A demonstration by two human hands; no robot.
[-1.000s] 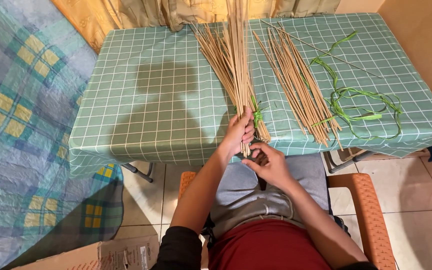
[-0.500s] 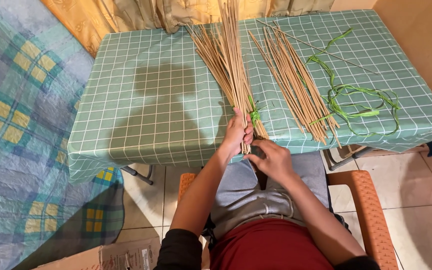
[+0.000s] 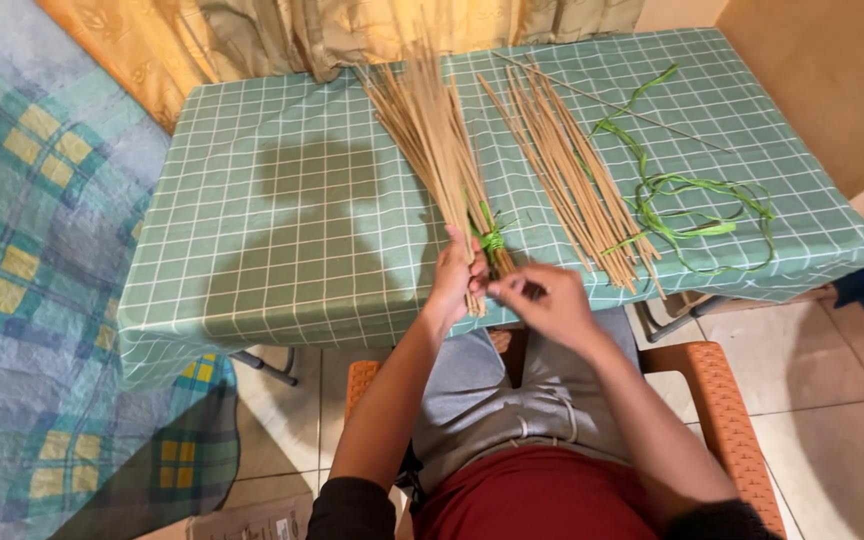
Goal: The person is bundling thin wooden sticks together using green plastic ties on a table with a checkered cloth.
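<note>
Indoors, green checked tablecloth (image 3: 282, 200), tiled floor (image 3: 832, 380), orange curtain (image 3: 152, 50).

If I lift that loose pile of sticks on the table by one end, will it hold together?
Probably not: the loose sticks look untied, lying fanned on the tablecloth, so they would likely splay or slide apart. Being thin and straight, they seem light, fairly stiff, and apt to roll.
</note>
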